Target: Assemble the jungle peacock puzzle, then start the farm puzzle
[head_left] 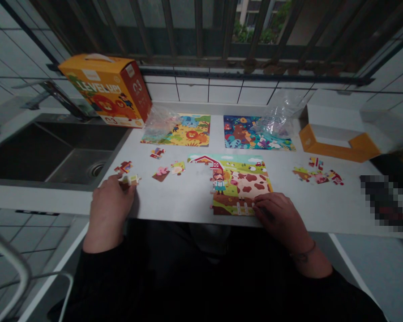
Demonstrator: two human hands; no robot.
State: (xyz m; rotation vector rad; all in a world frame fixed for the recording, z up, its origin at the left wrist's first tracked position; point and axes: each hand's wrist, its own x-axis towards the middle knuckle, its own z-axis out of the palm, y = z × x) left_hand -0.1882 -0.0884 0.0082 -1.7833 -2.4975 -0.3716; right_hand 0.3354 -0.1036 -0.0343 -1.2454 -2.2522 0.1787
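My left hand (110,203) is at the left of the counter, thumb and fingers closed on a green and cream puzzle piece (133,180). Just behind it lies a red and brown puzzle piece (123,167). A partly assembled farm puzzle (248,179) lies in front of me, with a spotted cow, a farmer and a strip of red barn roof; its left part is open counter. My right hand (278,212) rests over its lower right corner, fingers loosely bent and touching the white fence. Nothing shows in that hand.
Loose pieces lie mid-left, including a pig piece (161,172), and in a cluster (319,174) at right. Behind are a lion picture (195,132), a blue forest picture (237,134), plastic bags, an orange box (104,89) and an open carton (342,145). A sink (57,156) is left.
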